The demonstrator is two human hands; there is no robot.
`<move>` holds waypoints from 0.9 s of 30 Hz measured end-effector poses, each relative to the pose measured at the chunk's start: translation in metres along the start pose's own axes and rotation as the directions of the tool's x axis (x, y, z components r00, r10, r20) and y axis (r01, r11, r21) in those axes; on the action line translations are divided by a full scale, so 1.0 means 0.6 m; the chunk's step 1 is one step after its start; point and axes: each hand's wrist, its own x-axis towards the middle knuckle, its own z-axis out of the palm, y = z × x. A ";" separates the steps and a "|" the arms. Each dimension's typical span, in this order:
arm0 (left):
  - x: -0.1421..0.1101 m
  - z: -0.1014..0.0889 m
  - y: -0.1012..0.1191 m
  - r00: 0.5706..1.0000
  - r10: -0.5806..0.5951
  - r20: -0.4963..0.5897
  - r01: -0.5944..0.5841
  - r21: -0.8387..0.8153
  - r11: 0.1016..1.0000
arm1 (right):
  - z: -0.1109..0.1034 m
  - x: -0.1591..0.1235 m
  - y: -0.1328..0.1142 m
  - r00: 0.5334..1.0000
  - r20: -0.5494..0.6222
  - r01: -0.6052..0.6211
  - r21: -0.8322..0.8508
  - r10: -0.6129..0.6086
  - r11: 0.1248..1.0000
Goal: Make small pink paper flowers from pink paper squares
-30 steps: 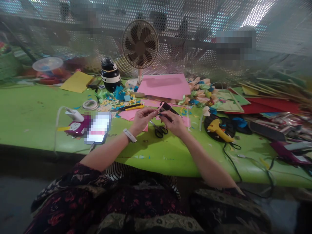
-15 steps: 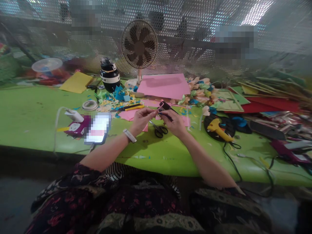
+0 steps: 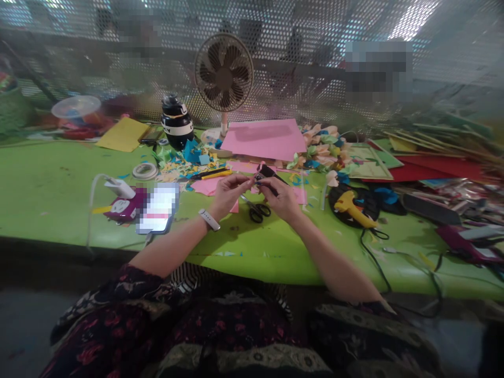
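Note:
My left hand (image 3: pixel 232 195) and my right hand (image 3: pixel 280 198) meet above the green table, fingertips pinched close together. Whatever small thing lies between them is too tiny and blurred to name. Just beyond the fingertips is a dark object (image 3: pixel 268 171); I cannot tell whether the fingers touch it. Under and between the hands lie black-handled scissors (image 3: pixel 258 211), their blades partly hidden. A cut piece of pink paper (image 3: pixel 207 186) rests beside my left hand, near a yellow-and-black cutter knife (image 3: pixel 214 174).
A phone (image 3: pixel 158 207) and a roll of tape (image 3: pixel 145 170) lie at left. Behind are a bottle (image 3: pixel 178 126), a fan (image 3: pixel 224 73), a pink sheet (image 3: pixel 265 139), paper scraps (image 3: pixel 177 170) and paper flowers (image 3: pixel 323 139). A yellow glue gun (image 3: pixel 354 209) with a trailing cord sits right.
Both hands keep almost the same place, with small finger movements. A thin pink strip that showed at the fingertips is now harder to see. The view has shifted very slightly.

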 end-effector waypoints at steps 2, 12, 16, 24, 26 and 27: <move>0.000 0.000 -0.001 1.000 -0.002 0.014 0.002 -0.006 1.000 | -0.003 0.001 0.004 1.000 0.005 0.003 0.001 -0.003 1.000; -0.001 0.000 0.003 1.000 0.018 0.006 -0.018 0.004 1.000 | 0.002 -0.001 -0.004 0.998 0.001 0.061 0.000 -0.061 0.998; -0.002 0.001 0.003 0.999 0.012 0.041 -0.013 0.013 1.000 | 0.002 -0.001 0.001 1.000 -0.006 0.014 0.006 -0.014 1.000; -0.001 -0.001 -0.001 0.995 -0.008 0.102 0.006 0.022 1.000 | -0.005 0.004 0.003 0.999 0.049 -0.018 0.056 0.015 0.998; -0.002 0.000 0.001 0.995 -0.021 0.101 0.019 0.018 1.000 | -0.006 0.003 0.001 0.994 0.092 -0.072 0.092 0.063 0.993; -0.002 0.001 0.002 0.996 -0.024 0.092 0.022 0.017 1.000 | -0.006 0.002 0.000 0.990 0.112 -0.093 0.099 0.081 0.991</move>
